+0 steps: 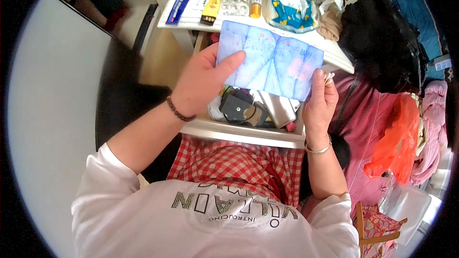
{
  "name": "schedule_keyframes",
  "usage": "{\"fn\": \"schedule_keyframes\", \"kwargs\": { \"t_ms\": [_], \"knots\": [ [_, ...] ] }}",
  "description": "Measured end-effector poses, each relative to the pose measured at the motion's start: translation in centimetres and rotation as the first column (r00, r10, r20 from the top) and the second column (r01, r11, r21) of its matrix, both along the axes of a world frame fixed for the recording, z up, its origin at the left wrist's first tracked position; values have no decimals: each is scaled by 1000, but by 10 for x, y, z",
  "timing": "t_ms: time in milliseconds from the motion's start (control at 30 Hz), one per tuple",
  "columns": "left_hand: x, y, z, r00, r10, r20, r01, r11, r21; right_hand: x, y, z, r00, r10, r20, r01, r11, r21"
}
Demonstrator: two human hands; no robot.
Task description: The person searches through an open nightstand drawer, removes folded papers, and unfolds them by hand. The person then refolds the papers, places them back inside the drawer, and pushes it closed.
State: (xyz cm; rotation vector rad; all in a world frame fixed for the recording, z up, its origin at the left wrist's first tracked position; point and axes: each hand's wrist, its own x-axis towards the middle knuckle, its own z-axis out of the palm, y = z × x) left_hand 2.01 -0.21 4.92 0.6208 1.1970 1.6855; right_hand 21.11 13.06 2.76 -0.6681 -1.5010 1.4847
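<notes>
A creased blue printed sheet [267,59], upper centre of the frame, is held spread by a person, apparently for inspection. The left hand [203,79] grips its left end, thumb on top; the right hand [319,102] pinches the lower right corner, white swab-like sticks [329,77] beside the fingers. Moving it would call for light, even tension, clear of the open drawer [239,135] below and white tabletop [191,22] above.
</notes>
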Motion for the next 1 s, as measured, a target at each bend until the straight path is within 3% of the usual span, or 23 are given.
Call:
{"fn": "schedule_keyframes", "kwargs": {
  "t_ms": [67,167,367,500,567,667,1000],
  "knots": [
    [-6,0,10,999,-42,-33,41,999,-29,-6,5,13,999,-6,-32,0,984,-178],
    [-11,4,26,996,-86,-22,86,996,-8,-16,8,28,989,38,-141,-60,985,-160],
    [-10,22,27,1000,-30,2,30,998,59,-28,17,36,982,59,-178,-79,991,-108],
    [-10,28,21,995,-69,-76,74,995,64,-22,23,31,998,61,15,-60,995,-78],
    [-11,30,16,987,-128,-102,131,991,26,-27,18,32,992,-55,117,47,997,63],
    [-8,34,7,988,-144,-58,145,989,24,-19,24,28,998,-34,61,37,999,-35],
    [3,35,8,982,-18,-188,32,997,74,-22,13,32,986,-161,-46,155,981,-115]
  ]
}}
